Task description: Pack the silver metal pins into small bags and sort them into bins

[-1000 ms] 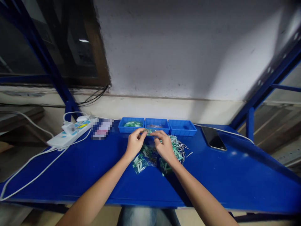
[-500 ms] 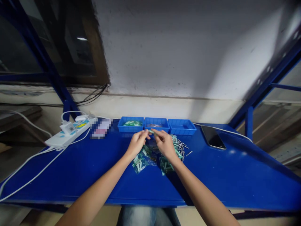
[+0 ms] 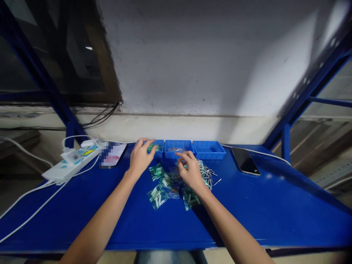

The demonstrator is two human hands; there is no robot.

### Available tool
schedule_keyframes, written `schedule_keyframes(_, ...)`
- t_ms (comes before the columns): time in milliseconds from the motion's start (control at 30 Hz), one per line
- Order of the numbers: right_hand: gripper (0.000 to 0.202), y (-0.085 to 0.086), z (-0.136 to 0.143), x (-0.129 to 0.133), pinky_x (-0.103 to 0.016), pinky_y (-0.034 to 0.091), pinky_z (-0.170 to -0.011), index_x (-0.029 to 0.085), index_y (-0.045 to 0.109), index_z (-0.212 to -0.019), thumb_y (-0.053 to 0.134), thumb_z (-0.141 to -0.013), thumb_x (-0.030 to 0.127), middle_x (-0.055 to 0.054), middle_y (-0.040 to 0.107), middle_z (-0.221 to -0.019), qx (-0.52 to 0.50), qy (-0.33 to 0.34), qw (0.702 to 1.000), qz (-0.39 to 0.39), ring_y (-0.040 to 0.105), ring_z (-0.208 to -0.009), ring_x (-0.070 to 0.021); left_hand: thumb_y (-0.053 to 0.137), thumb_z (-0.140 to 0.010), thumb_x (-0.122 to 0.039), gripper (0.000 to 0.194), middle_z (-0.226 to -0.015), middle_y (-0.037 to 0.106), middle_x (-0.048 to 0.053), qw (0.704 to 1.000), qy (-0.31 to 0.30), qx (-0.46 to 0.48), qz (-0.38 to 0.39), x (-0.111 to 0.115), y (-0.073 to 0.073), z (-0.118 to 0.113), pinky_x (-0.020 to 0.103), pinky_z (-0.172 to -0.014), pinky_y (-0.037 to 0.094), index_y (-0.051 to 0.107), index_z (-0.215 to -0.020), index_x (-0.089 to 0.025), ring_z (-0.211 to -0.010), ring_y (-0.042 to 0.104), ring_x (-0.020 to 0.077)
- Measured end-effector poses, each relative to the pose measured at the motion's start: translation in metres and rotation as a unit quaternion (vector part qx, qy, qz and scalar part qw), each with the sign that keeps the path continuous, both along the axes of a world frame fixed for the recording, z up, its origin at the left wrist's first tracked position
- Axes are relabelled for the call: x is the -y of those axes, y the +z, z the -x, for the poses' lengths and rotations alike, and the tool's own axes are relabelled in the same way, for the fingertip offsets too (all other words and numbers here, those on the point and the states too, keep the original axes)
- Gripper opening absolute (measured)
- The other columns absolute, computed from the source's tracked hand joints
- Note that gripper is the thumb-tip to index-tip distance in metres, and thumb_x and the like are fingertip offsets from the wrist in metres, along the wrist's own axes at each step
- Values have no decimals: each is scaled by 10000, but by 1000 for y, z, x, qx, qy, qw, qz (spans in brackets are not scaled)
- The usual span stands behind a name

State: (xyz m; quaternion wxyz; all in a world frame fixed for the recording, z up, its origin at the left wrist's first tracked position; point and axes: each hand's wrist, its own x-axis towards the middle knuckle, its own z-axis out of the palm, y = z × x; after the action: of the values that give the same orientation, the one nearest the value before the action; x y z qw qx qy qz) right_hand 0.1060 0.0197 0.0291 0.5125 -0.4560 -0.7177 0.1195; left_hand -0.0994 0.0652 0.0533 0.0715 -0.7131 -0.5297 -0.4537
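Note:
My left hand (image 3: 140, 157) is at the front of the left blue bin (image 3: 158, 153), fingers apart over its edge, with nothing visible in them. That bin holds green pieces (image 3: 154, 148). Over the pile in the middle, my right hand (image 3: 190, 169) has its thumb and index finger apart, and I see nothing between them. Below the hands lie several small clear packets, among them a green packet (image 3: 156, 171) and a packet of white pieces (image 3: 157, 196). Another packet (image 3: 190, 199) is under the right wrist. Thin metal pins (image 3: 210, 173) are heaped to the right, partly hidden by the hand.
The middle blue bin (image 3: 180, 154) contains clear plastic-looking items, with the right blue bin (image 3: 209, 154) beside it. A dark phone (image 3: 245, 161) lies to the right. On the left are a white power strip (image 3: 70, 163) with cables and a partly blurred phone-like object (image 3: 117, 154).
My hands, together on a small greenish piece before, have separated. The left moved up and left to the left bin; the piece no longer shows. The view shifted slightly.

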Motion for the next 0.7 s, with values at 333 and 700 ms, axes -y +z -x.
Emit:
schedule_keyframes(333, 189, 3, -4, -1, -292, 443, -752, 192, 637, -879, 453, -840, 198, -53, 586, -844, 31, -6, 999, 19, 564, -811, -182, 664, -662, -475, 420, -907, 656, 43, 958, -134, -77, 242, 3, -52, 11, 239, -518, 392, 653, -1035, -281, -589, 568, 160)
schedule_keyframes(700, 296, 5, 12, 9, -237, 374, -579, 178, 641, -837, 438, -865, 392, -11, 614, -696, -1, 94, 984, 152, 534, -609, -129, 439, -860, -243, 212, -881, 576, 43, 982, -116, 99, 111, 14, -27, -3, 264, -622, 501, 638, -898, -183, -692, 594, 141)
